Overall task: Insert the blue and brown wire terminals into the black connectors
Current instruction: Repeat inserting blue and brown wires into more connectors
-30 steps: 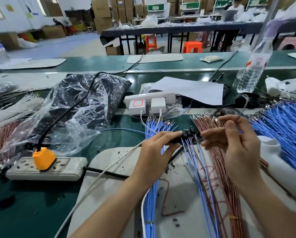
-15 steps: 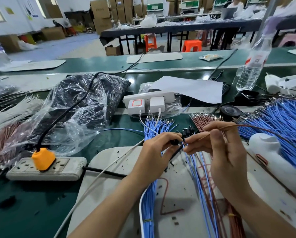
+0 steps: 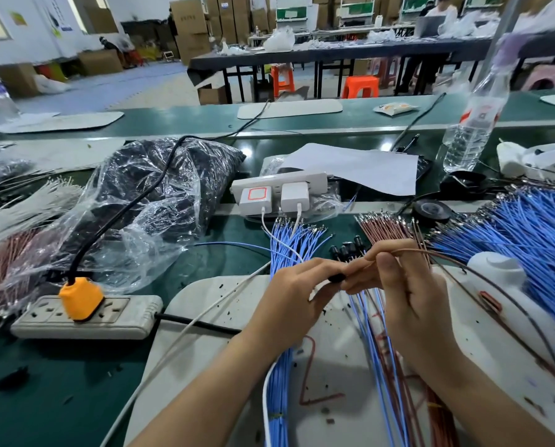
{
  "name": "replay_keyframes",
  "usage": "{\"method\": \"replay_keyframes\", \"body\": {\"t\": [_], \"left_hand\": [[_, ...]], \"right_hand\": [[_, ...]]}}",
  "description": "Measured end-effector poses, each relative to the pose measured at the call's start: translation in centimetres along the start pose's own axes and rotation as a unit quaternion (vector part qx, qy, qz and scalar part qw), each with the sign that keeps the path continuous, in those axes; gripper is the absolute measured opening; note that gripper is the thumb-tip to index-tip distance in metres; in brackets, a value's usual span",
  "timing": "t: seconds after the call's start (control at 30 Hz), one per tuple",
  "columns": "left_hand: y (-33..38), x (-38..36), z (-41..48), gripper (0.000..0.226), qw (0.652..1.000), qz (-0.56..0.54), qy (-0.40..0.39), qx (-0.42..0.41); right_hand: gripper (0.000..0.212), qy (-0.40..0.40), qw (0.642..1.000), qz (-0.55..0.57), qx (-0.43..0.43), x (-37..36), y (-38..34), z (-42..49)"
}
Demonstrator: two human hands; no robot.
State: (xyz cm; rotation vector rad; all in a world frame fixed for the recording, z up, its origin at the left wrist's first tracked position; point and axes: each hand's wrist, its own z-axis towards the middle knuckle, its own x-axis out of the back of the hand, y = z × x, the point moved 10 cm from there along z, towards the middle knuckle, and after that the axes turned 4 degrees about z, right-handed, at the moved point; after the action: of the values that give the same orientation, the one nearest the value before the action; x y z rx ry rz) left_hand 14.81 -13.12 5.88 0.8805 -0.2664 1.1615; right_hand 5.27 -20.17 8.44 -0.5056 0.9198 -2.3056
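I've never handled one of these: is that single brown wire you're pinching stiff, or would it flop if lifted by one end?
Probably springy rather than limp: the brown wire arcs smoothly away from the right hand without kinking. It looks thin, so likely very light. Pushed endwise toward the black connector, it would probably buckle.

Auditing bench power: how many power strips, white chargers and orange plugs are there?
Power strips: 2
White chargers: 2
Orange plugs: 1
Total: 5
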Motion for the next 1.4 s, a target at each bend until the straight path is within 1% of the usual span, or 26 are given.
{"method": "replay_keyframes", "body": {"t": [0.07, 0.13, 0.23, 0.27, 0.4, 0.53, 0.57, 0.6, 0.67, 0.7, 0.77, 0.9, 0.97, 1.0, 1.03, 1.07, 1.1, 1.13, 1.17, 1.2, 1.23, 1.27, 1.3, 1.33, 1.37, 1.4], "left_hand": [[0.6, 0.1, 0.0, 0.024, 0.999, 0.039, 0.005, -0.023], [0.8, 0.4, 0.1, 0.025, 0.997, 0.07, 0.018, -0.026], [0.7, 0.6, 0.1, 0.024, 0.997, 0.072, 0.022, -0.016], [0.6, 0.5, 0.1, 0.023, 0.997, 0.07, 0.02, -0.014], [0.7, 0.3, 0.1, 0.024, 0.998, 0.061, 0.019, -0.021], [0.5, 1.0, 0.2, 0.023, 0.998, 0.035, 0.054, -0.013], [0.2, 1.2, 0.1, 0.022, 0.998, 0.018, 0.065, 0.002], [-0.3, 1.4, 0.1, 0.021, 0.997, -0.013, 0.072, 0.023], [-1.1, 1.4, 0.3, 0.021, 0.989, -0.112, 0.064, 0.075], [-1.4, 1.3, 0.3, 0.021, 0.981, -0.161, 0.057, 0.094], [-1.9, 1.3, 0.3, 0.019, 0.962, -0.235, 0.056, 0.13], [-3.4, 0.7, -0.1, 0.015, 0.904, -0.366, 0.053, 0.213], [-3.6, 0.2, -0.2, 0.012, 0.898, -0.373, 0.037, 0.231], [-3.6, 0.0, -0.3, 0.011, 0.898, -0.368, 0.028, 0.239], [-3.7, -0.3, -0.4, 0.01, 0.892, -0.373, 0.027, 0.252], [-4.1, -0.4, -0.6, 0.011, 0.874, -0.399, 0.039, 0.274], [-4.7, -0.7, -0.9, 0.015, 0.833, -0.457, 0.061, 0.305], [-5.4, -1.1, -1.1, 0.018, 0.773, -0.531, 0.09, 0.335], [-6.0, -1.2, -1.2, 0.021, 0.71, -0.595, 0.12, 0.357], [-6.6, -1.2, -1.4, 0.021, 0.656, -0.641, 0.144, 0.373], [-7.1, -1.0, -1.6, 0.02, 0.612, -0.671, 0.164, 0.384], [-7.6, -0.6, -1.7, 0.019, 0.579, -0.694, 0.18, 0.388], [-7.9, -0.3, -1.7, 0.02, 0.56, -0.707, 0.191, 0.387], [-8.0, 0.0, -1.6, 0.021, 0.555, -0.711, 0.195, 0.384], [-7.8, 0.0, -1.6, 0.021, 0.562, -0.709, 0.188, 0.383], [-7.5, -0.2, -1.5, 0.02, 0.58, -0.7, 0.169, 0.381]], "right_hand": [[0.016, 0.0, 0.999, 0.025, -0.028, 0.1, 0.7, 0.1], [0.019, 0.008, 0.995, 0.071, -0.067, 0.2, 1.3, 0.3], [0.022, 0.039, 0.975, 0.174, -0.136, 0.7, 2.6, 0.3], [0.023, 0.039, 0.973, 0.179, -0.144, 0.8, 2.8, 0.2], [0.02, 0.007, 0.986, 0.081, -0.143, 0.2, 3.0, -0.1], [0.019, -0.039, 0.989, 0.052, -0.13, -1.0, 2.8, -0.4], [0.02, -0.045, 0.989, 0.058, -0.131, -1.1, 2.8, -0.4], [0.029, -0.049, 0.986, 0.07, -0.142, -1.2, 3.1, -0.4], [0.05, -0.056, 0.973, 0.117, -0.19, -1.4, 4.1, -0.7], [0.054, -0.057, 0.965, 0.139, -0.213, -1.6, 4.6, -0.8], [0.05, -0.065, 0.957, 0.163, -0.233, -2.0, 5.1, -1.0], [0.036, -0.07, 0.962, 0.136, -0.228, -2.4, 4.9, -1.2], [0.031, -0.07, 0.958, 0.144, -0.238, -2.7, 5.1, -1.4], [0.03, -0.071, 0.95, 0.163, -0.257, -2.8, 5.5, -1.6], [0.033, -0.078, 0.932, 0.201, -0.291, -3.2, 5.9, -2.0], [0.037, -0.097, 0.903, 0.252, -0.334, -3.8, 6.2, -2.5], [0.042, -0.136, 0.861, 0.308, -0.381, -4.7, 6.2, -3.3], [0.044, -0.201, 0.811, 0.353, -0.42, -5.7, 5.5, -4.2], [0.043, -0.286, 0.759, 0.377, -0.447, -6.6, 4.3, -5.2], [0.04, -0.386, 0.708, 0.374, -0.458, -7.4, 2.8, -6.5], [0.037, -0.487, 0.664, 0.35, -0.447, -7.8, 1.4, -7.8], [0.033, -0.563, 0.63, 0.328, -0.423, -7.8, 0.3, -8.9], [0.029, -0.604, 0.606, 0.321, -0.405, -7.9, -0.3, -9.6], [0.029, -0.621, 0.593, 0.321, -0.399, -8.0, -0.5, -9.9], [0.032, -0.621, 0.587, 0.325, -0.405, -8.2, -0.5, -10.1], [0.035, -0.605, 0.59, 0.333, -0.418, -8.3, -0.2, -10.1]]}}
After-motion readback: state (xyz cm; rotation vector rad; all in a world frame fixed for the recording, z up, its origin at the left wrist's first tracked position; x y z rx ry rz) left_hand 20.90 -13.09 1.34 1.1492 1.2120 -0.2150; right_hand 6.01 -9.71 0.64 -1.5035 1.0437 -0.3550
